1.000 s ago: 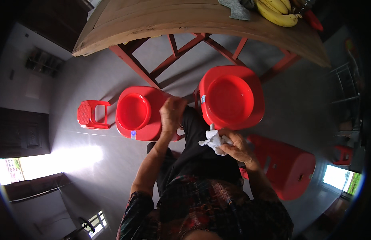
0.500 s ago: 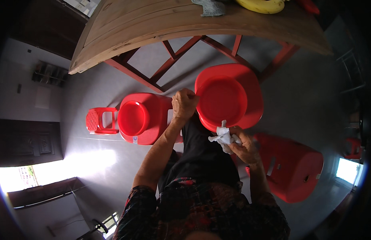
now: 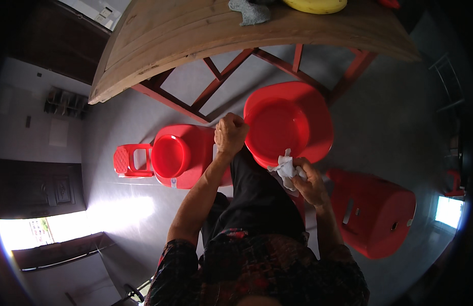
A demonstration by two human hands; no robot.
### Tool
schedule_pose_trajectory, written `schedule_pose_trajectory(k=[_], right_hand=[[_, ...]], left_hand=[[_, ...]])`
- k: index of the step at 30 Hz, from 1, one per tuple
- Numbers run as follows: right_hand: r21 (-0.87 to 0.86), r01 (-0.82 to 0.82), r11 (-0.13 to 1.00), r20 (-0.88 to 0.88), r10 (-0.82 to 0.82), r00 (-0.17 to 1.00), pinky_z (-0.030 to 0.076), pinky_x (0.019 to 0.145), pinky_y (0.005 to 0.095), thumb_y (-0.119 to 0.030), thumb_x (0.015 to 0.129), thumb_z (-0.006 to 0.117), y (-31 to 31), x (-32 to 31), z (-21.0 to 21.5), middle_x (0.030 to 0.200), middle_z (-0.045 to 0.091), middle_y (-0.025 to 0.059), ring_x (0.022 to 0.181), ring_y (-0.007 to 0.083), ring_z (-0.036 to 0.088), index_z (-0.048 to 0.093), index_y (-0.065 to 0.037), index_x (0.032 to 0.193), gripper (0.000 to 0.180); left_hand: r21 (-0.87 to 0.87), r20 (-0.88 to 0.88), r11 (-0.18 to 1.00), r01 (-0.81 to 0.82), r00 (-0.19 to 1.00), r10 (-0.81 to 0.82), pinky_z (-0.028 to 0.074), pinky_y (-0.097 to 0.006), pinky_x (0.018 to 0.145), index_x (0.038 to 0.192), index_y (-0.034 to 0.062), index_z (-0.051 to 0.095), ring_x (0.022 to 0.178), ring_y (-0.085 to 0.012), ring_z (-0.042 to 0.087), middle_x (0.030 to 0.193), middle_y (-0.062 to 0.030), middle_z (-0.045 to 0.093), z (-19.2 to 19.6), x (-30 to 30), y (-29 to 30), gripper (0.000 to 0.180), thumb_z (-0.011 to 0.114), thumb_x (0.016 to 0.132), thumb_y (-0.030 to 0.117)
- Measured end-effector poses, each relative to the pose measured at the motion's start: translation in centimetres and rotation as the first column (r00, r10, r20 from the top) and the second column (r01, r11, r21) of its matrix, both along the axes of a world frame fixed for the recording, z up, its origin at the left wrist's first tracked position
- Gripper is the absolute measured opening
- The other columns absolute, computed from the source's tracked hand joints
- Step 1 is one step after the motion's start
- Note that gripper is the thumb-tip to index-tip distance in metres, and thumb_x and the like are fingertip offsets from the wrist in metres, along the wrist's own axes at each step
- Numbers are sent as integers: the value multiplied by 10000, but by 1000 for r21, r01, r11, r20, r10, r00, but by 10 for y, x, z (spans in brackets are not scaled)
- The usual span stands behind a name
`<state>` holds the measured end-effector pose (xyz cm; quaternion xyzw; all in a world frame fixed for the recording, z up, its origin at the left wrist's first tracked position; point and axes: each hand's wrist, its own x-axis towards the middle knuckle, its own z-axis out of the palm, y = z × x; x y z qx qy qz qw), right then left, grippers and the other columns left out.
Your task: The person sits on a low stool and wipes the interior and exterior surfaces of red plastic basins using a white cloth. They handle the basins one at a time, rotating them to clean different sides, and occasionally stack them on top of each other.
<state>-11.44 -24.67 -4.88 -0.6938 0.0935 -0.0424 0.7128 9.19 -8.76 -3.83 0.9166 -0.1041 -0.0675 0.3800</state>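
A round red plastic basin (image 3: pixel 279 125) rests, slightly tilted, on a red plastic stool (image 3: pixel 319 120) in front of me. My left hand (image 3: pixel 230 133) is closed at the basin's left rim, fingers curled in and their tips hidden. At the near side of the basin, my right hand (image 3: pixel 309 181) pinches a crumpled white cloth (image 3: pixel 285 169). The cloth hangs loosely from my fingers, one end sticking up by the near rim.
A wooden table (image 3: pixel 195 43) on red legs spans the far side, bearing bananas (image 3: pixel 318 5) and a grey cloth (image 3: pixel 254 14). To the left, another red basin (image 3: pixel 169 155) sits on a stool (image 3: pixel 198 143) beside a small stool (image 3: pixel 125 160). Another red stool (image 3: pixel 379 209) stands at right.
The whole view has shifted slightly. My left hand keeps its place at the basin's rim; the white cloth in my right hand has changed its folds a little.
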Motion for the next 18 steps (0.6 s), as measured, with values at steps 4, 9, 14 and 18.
schedule_pose_trajectory(k=[4, 9, 14, 18], right_hand=[[-106, 27, 994, -41, -31, 999, 487, 682, 308, -39, 809, 563, 0, 2, 4, 926, 589, 90, 801, 158, 591, 547, -12, 1054, 247], [-89, 32, 996, -78, -39, 996, 496, 694, 308, -72, 821, 583, 2, 4, 7, 925, 604, 92, 811, 169, 606, 553, -15, 1046, 234], [-131, 44, 990, -46, -50, 998, 505, 707, 307, -89, 827, 593, 3, 2, 2, 922, 617, 96, 808, 171, 614, 560, -16, 1036, 224], [-110, 33, 993, -39, -37, 999, 509, 710, 309, -83, 827, 595, 3, 3, 5, 930, 619, 96, 814, 171, 618, 563, -18, 1036, 221]], left_hand=[[-3, 17, 1000, -28, 999, 28, 510, -397, 714, 775, 40, 658, 771, -302, 656, 766, -115, 673, 8, 8, -5, 168, 676, 688, 182], [-19, -14, 998, 63, 998, -64, 511, -341, 659, 750, 2, 661, 669, -220, 658, 699, -114, 664, -10, 12, -1, 196, 725, 663, 166], [32, 68, 999, 40, 997, -42, 510, -345, 666, 751, 14, 662, 707, -235, 660, 718, -110, 667, -19, 15, -4, 173, 718, 661, 151], [40, -28, 997, 70, 997, -69, 508, -354, 663, 810, 11, 647, 727, -248, 655, 752, -124, 664, -24, 21, -3, 225, 723, 656, 156]])
